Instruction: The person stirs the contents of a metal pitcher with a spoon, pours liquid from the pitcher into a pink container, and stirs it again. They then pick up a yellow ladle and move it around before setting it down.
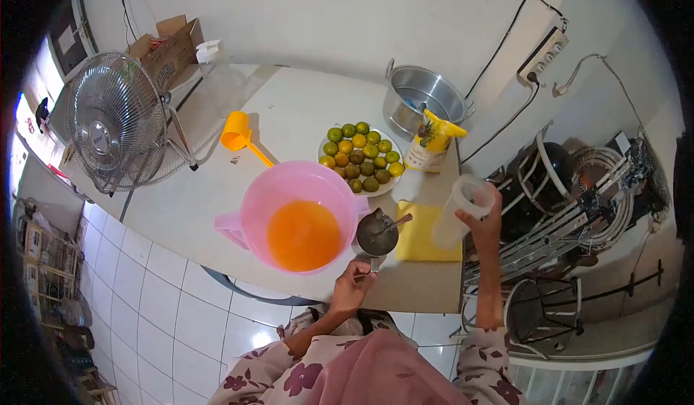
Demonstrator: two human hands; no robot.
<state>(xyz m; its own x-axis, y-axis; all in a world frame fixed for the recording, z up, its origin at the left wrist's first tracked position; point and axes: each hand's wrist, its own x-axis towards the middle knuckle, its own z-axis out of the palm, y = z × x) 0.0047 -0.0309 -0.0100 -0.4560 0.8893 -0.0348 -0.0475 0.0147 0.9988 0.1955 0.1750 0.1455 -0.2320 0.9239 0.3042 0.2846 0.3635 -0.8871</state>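
My left hand (351, 288) is closed around the handle of a small metal saucepan (370, 244) at the table's front edge. A spoon (400, 222) leans in the saucepan, its handle pointing right. To the right, my right hand (487, 221) grips a tall translucent plastic container (450, 217), tilted with its open mouth toward me. Below and left of that container lies a yellow cloth (409, 240). Just left of the saucepan stands a pink plastic tub with handles (254, 197), holding orange liquid (305, 235).
Behind the tub, green and orange citrus fruits (359, 156) fill a white plate (396, 181). A yellow scoop (235, 132), a metal pot (405, 109) and a yellow-and-white packet (428, 152) share the table (173, 221). A fan (108, 134) stands left; metal frames (549, 224) lie right.
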